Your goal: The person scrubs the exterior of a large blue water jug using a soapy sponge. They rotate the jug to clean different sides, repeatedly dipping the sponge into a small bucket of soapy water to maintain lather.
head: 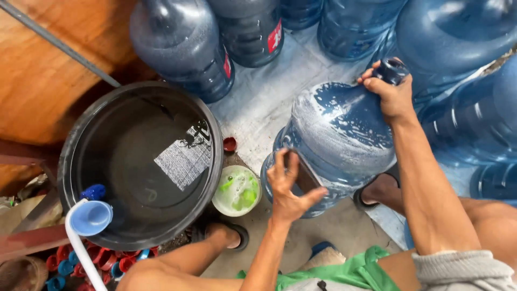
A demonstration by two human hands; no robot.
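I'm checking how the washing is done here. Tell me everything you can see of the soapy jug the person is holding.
The jug is a large, translucent blue plastic water bottle, tilted over on the floor with its neck pointing up and away. White suds streak its shoulder and side. The right hand grips its dark neck; the left hand presses a dark scrubbing pad against its lower side. It lies between the person's feet, beside a small green-white bowl, among other blue jugs.
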